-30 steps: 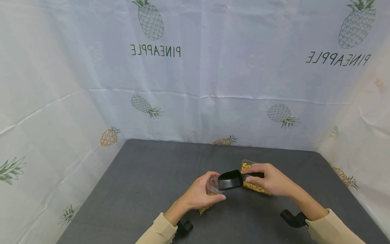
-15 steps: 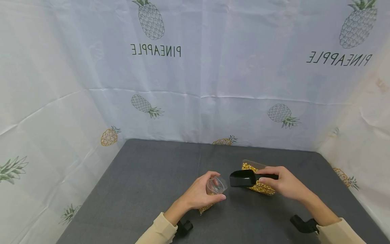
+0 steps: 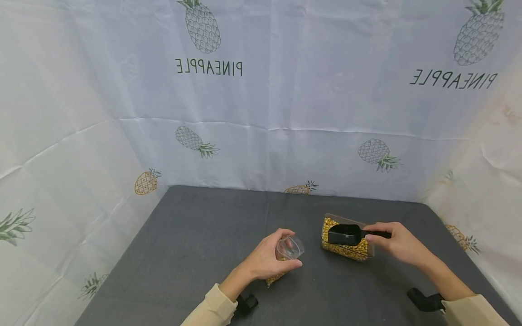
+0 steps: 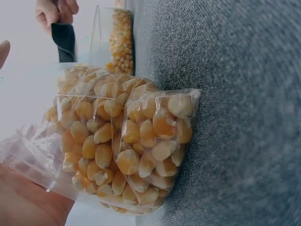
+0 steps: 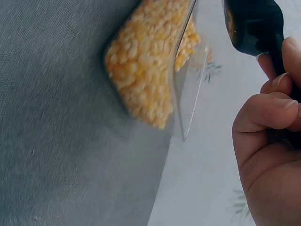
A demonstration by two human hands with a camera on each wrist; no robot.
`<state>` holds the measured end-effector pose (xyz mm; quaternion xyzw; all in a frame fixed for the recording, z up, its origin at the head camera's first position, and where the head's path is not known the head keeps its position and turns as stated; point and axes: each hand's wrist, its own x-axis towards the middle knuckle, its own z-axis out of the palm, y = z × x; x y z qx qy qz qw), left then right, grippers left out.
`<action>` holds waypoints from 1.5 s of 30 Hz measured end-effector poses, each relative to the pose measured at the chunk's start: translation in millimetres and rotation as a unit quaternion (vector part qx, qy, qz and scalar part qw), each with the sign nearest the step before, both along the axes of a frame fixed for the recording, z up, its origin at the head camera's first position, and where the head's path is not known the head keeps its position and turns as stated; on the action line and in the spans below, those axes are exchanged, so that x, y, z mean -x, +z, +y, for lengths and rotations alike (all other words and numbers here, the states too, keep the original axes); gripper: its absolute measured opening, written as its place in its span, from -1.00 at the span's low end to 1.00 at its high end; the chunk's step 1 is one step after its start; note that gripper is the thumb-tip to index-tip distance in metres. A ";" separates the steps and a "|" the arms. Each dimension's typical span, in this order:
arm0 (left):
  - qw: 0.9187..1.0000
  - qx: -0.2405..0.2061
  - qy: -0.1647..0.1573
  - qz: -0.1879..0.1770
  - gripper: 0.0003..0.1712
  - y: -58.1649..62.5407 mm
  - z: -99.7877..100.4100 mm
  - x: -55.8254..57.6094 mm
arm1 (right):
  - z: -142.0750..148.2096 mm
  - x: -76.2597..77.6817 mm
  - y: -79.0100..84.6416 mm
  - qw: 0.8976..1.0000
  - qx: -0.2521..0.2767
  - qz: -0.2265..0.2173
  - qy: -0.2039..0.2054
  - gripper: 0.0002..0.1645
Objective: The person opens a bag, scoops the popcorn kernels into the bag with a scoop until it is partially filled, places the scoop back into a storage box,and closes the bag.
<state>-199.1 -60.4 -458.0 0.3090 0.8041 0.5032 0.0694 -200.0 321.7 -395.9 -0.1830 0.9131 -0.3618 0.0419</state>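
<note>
My left hand [image 3: 267, 257] holds the upper part of a clear plastic bag [image 4: 108, 136], with thumb and fingers curved round its wide, round mouth. Corn kernels fill the bag's lower part, and its folded bottom is at the grey surface. My right hand [image 3: 401, 244] grips a black scoop [image 3: 343, 234] by its handle. The scoop is above a clear rectangular container [image 5: 190, 101] of yellow corn kernels, apart from them in the right wrist view. Whether any kernels are in the scoop, I cannot tell.
A dark grey tabletop [image 3: 212, 226] lies under everything, with the container to the right of the bag. White curtains [image 3: 244, 99] with pineapple prints stand behind and at both sides. A black wrist mount [image 3: 426, 299] hangs below the right forearm.
My right hand has drawn the scoop rightward, from the bag's mouth to over the container, and the scoop has levelled. The left hand and the bag have stayed in place.
</note>
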 end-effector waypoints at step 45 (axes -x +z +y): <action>1.000 -0.007 -0.007 -0.003 -0.30 -0.8 0.0 -0.3 | 17.7 14.4 1.2 0.992 -0.122 0.023 -0.005 -0.64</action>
